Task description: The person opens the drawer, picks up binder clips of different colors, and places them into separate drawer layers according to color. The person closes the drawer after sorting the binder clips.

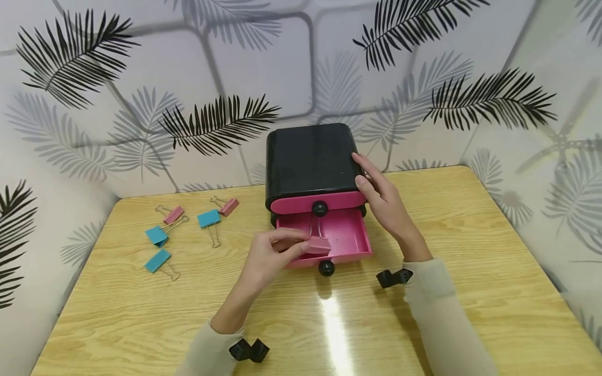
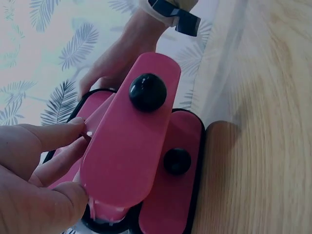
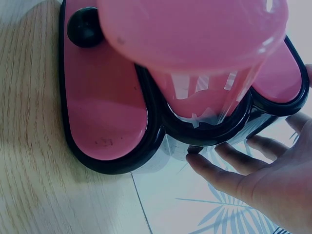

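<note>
My left hand pinches a pink binder clip between thumb and fingers, over the pulled-out pink drawer. The clip's wire handles point toward the back of that drawer. The drawer belongs to a small black cabinet with pink fronts and round black knobs. My right hand rests against the cabinet's right side, its fingers extended along the upper edge. From the right wrist view, the fingertips lie at the black casing. In the left wrist view, the drawer front hides most of the clip.
To the left on the wooden table lie several loose binder clips: a pink one, another pink one, and blue ones, including a blue clip nearest the cabinet. A leaf-patterned wall stands close behind the cabinet.
</note>
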Tool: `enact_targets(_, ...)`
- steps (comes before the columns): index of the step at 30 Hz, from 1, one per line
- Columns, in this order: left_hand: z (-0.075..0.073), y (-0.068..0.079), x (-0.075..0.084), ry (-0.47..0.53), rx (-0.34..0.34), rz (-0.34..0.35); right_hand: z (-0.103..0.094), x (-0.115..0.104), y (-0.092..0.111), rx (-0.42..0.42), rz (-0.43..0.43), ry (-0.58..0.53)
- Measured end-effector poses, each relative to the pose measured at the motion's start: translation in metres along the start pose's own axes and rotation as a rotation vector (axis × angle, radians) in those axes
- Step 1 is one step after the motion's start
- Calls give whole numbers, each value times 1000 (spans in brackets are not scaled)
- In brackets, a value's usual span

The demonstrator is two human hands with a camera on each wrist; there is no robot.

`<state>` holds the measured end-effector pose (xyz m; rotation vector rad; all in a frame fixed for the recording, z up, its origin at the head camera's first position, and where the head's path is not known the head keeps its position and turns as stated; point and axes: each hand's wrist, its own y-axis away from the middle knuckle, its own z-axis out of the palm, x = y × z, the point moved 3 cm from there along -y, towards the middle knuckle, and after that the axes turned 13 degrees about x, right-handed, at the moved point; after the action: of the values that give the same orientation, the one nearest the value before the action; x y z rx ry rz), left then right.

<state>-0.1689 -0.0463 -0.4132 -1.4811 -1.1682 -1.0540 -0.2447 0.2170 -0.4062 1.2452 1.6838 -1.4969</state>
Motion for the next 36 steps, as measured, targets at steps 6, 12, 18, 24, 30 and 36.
enact_targets(6, 11, -2, 3, -76, 15, 76, 0, 1, 1, 3, -6, 17)
enact_targets(12, 22, -6, 8, -226, 4, 164, 0, 0, 2, 5, -16, 11)
enact_targets(18, 29, -11, 10, -352, -9, 204, 1, 1, 2, 1, -19, 13)
enact_targets(24, 36, -12, 10, -426, -75, 144, 3, 0, 1, -3, -24, 2)
enact_targets(30, 41, -15, 13, -469, -116, 123, 1, -1, 1, 4, -27, 11)
enact_targets(36, 50, -19, 14, -467, -158, 135, 1, 1, 1, -4, -27, 12)
